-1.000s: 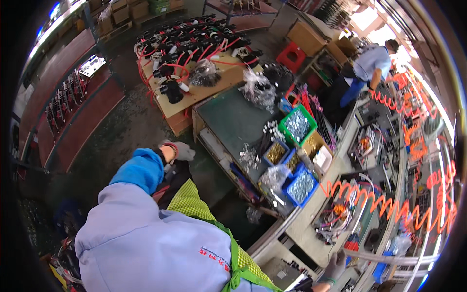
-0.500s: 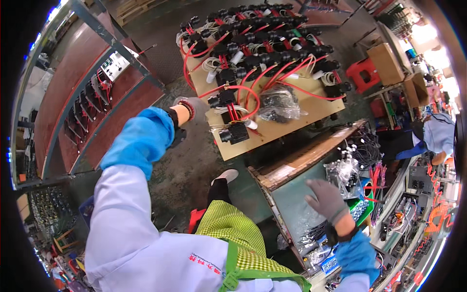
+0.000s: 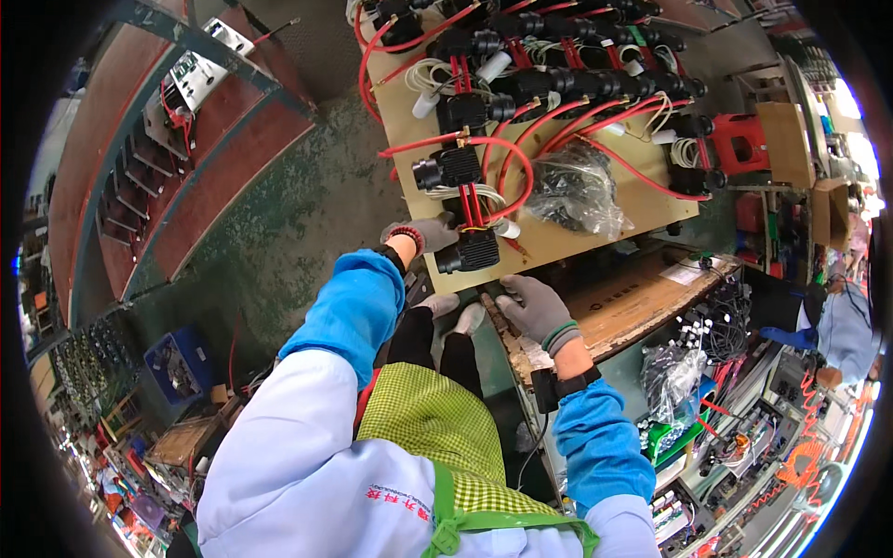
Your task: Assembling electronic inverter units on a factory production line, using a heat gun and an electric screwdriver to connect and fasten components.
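My left hand (image 3: 433, 232), in a grey glove, reaches the left side of the nearest black pump-like unit (image 3: 470, 251). Its fingers are stretched toward the unit, their tips partly hidden against it. Red hoses and a coiled white cable (image 3: 474, 197) run from this unit to another black block (image 3: 448, 169) behind it. My right hand (image 3: 538, 309), also gloved, is just off the front edge of the yellowish board (image 3: 558, 251), fingers apart and holding nothing. A clear plastic bag (image 3: 579, 193) with dark parts lies on the board.
Several more black units with red hoses (image 3: 567, 88) crowd the board's far side. A worn wooden-edged bench (image 3: 614, 302) stands right, beside a bag of white connectors (image 3: 672, 381) and a green bin (image 3: 665, 442). A red-brown shelf rack (image 3: 223, 172) is left. Another person (image 3: 842, 316) works far right.
My left hand has moved right and down to the nearest unit. My right hand has swung left from over the bench to the board's front edge. The view has shifted closer to the board.
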The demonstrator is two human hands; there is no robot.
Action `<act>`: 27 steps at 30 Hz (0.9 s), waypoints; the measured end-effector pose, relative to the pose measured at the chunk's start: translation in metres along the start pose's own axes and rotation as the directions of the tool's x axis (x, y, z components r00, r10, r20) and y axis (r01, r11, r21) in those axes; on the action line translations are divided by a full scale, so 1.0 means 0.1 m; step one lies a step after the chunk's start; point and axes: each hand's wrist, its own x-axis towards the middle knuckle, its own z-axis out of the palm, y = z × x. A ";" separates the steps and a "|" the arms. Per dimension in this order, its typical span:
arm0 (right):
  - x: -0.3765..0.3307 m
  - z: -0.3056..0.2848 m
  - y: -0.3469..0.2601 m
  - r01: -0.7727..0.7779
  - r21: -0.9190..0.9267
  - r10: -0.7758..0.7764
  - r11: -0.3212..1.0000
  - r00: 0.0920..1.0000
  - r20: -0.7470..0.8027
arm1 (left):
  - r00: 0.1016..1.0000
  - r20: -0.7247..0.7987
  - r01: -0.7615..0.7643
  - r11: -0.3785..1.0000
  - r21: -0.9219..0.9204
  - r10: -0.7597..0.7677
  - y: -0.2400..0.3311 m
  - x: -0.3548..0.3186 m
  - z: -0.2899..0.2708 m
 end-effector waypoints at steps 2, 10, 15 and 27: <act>0.06 0.06 0.07 -0.130 0.216 0.125 0.968 0.991 0.038 | 0.976 -0.080 -0.192 0.971 0.142 0.205 -0.04 -0.01 -0.01; 0.35 0.16 0.61 -0.269 0.353 0.270 0.896 0.962 0.047 | 0.952 -0.228 -0.155 0.964 0.215 0.204 -0.36 -0.08 0.09; 0.41 0.30 0.91 -0.313 0.540 0.304 0.781 0.946 0.108 | 0.931 -0.303 -0.136 0.965 0.226 0.202 -0.06 -0.27 -0.06; 1.16 0.43 0.56 0.021 0.240 0.016 0.971 0.988 -0.152 | 0.957 -0.197 -0.217 0.976 -0.009 0.212 -0.39 0.01 -0.08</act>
